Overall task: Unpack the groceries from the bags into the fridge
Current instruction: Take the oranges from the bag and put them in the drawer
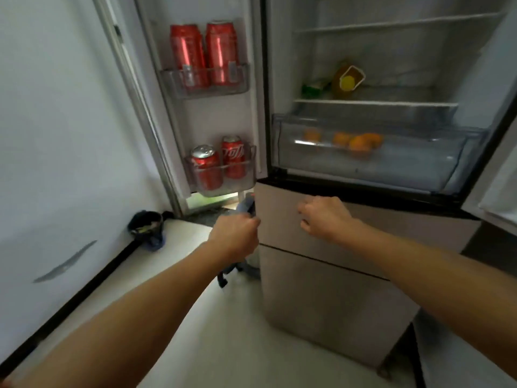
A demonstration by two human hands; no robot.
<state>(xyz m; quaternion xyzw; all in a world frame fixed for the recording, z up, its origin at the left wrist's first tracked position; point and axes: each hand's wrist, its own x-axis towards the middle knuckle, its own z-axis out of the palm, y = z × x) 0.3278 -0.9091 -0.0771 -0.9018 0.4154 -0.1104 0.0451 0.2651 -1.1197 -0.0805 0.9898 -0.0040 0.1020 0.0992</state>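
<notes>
The fridge (321,289) stands open in front of me. Its left door holds two red cans (204,54) in the upper bin and two more red cans (218,166) in the lower bin. Several oranges (361,141) lie in the clear crisper drawer (419,163). A yellow-lidded bottle (348,79) and a green item (312,89) lie on the shelf above. My left hand (235,236) grips a blue-grey bag (246,205) at the fridge's lower left corner; the bag's lower part (240,271) hangs under my wrist. My right hand (324,217) hovers before the beige drawer front, fingers loosely curled, holding nothing.
A dark bag (147,226) with something inside sits on the white floor by the wall at left. The white wall (56,135) runs along the left. The fridge's right door (498,163) stands open at the right edge. The upper shelves (391,23) hold nothing visible.
</notes>
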